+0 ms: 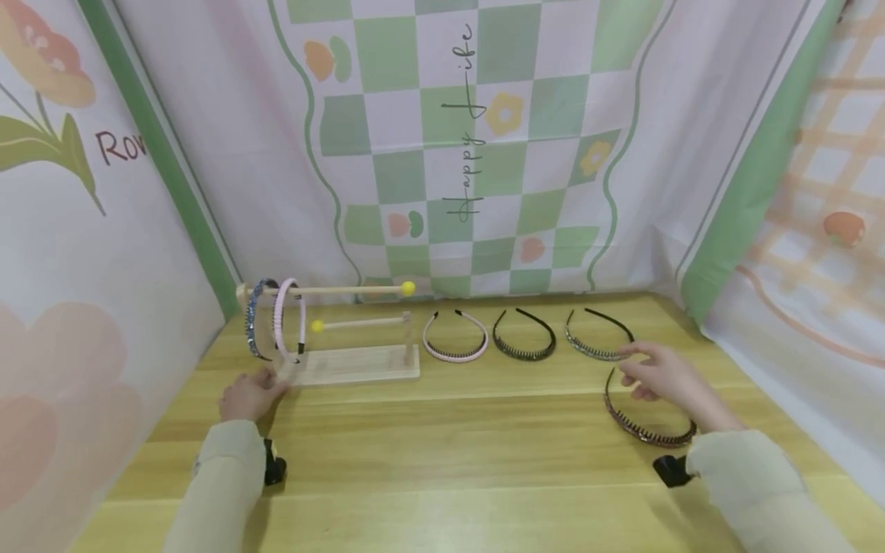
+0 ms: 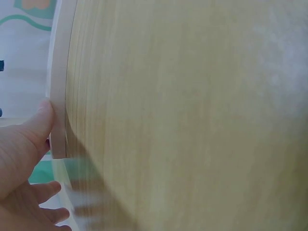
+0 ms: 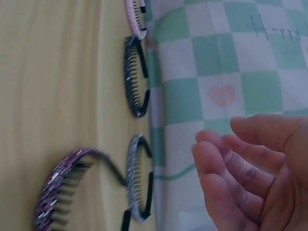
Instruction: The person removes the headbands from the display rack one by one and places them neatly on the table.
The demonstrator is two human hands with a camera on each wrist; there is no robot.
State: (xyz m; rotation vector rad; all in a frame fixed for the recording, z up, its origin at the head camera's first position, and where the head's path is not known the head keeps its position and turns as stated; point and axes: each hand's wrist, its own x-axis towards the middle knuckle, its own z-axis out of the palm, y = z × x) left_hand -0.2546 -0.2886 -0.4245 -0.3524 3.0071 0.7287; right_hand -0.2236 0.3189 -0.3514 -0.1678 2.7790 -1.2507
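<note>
Two headbands hang on the upper rod of a wooden stand [image 1: 359,367]: a blue glittery headband [image 1: 253,322] and a pink headband [image 1: 279,319]. At the stand's left end, my left hand [image 1: 249,395] holds the base; in the left wrist view the thumb [image 2: 42,118] lies against its edge and the index finger is mostly hidden. My right hand [image 1: 660,376] hovers with loosely bent fingers and nothing in them. Below it lies a dark reddish glittery headband [image 1: 639,434], and just beyond sits a silver glittery headband [image 1: 588,352].
Along the back of the wooden table [image 1: 442,468] lie a pink headband with dark teeth [image 1: 456,358] and a black headband [image 1: 525,355]. The stand has a lower rod [image 1: 362,323] with a yellow tip. Printed curtains [image 1: 470,153] hang behind and on both sides.
</note>
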